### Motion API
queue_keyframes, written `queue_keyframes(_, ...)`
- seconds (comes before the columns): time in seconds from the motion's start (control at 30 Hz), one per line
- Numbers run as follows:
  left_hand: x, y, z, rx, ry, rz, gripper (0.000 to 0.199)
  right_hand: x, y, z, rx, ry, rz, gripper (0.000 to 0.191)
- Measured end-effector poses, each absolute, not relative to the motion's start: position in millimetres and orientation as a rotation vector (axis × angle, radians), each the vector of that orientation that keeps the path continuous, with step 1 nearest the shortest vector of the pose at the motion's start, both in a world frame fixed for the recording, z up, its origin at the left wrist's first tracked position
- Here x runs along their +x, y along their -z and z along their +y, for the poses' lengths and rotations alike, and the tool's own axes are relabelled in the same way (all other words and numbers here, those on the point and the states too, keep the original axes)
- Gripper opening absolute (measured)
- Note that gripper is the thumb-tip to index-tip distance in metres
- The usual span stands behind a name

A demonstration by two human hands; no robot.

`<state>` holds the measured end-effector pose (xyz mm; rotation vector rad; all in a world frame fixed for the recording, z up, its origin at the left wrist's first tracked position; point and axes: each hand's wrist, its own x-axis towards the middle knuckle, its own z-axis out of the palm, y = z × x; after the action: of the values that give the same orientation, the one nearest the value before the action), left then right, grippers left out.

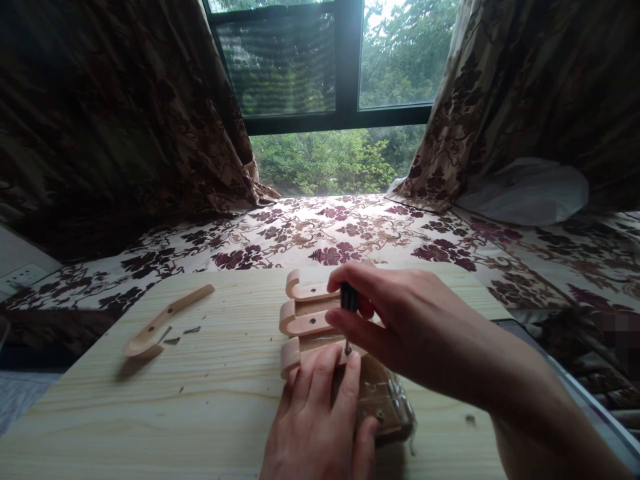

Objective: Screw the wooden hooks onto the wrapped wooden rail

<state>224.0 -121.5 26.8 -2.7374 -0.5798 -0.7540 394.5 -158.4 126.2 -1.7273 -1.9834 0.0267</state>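
Note:
My right hand (pixel 395 310) is closed round the black handle of a screwdriver (pixel 349 299), its shaft pointing down. The tip meets a screw hole in the nearest of three pale wooden hooks (pixel 290 357). That hook is pressed down by my left hand (pixel 320 413), fingers stretched over it on both sides of the tip, thumb lower at the right. Beneath the hooks lies a brown board (pixel 387 393) partly wrapped in clear plastic. The middle hook (pixel 310 323) and far hook (pixel 313 291) sit parallel, each with a dark screw or hole showing.
A loose wooden hook (pixel 165 317) with two holes lies at the left of the pale wooden table (pixel 200 427). Several screws (pixel 173 341) lie beside it. Behind is a floral cloth (pixel 325 230) below a window. A dark flat panel (pixel 565 380) borders the table's right.

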Motion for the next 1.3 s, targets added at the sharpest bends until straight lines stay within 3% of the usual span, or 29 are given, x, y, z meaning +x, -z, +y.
queue_keyframes(0.1,222.3,-25.1,-121.2,-2.775,0.72,-0.594,0.045,393.0,-126.8,-160.0,-1.648,-0.103,-2.049,0.005)
queue_keyframes(0.37,225.5,-24.8,-122.7,-2.686,0.754,-0.542,0.045,396.0,-122.3,-154.0,-1.795,0.111,-1.93,0.023)
queue_keyframes(0.57,220.9,-23.1,-123.1,-2.763,0.689,-0.596,0.047,393.2,-125.9,-158.8,-1.672,-0.061,-2.051,0.008)
queue_keyframes(0.8,223.6,-26.3,-122.9,-2.738,0.715,-0.57,0.048,394.0,-122.4,-157.1,-1.765,0.074,-1.967,0.022)
queue_keyframes(1.0,222.0,-24.1,-122.3,-2.793,0.705,-0.629,0.045,392.6,-125.0,-158.7,-1.648,-0.062,-2.046,0.006)
queue_keyframes(1.2,224.6,-24.2,-122.6,-2.74,0.737,-0.572,0.044,396.1,-123.7,-155.1,-1.805,0.046,-1.942,0.022)
queue_keyframes(1.3,224.9,-25.1,-122.4,-2.718,0.743,-0.56,0.044,397.5,-124.8,-156.0,-1.783,0.023,-1.957,0.019)
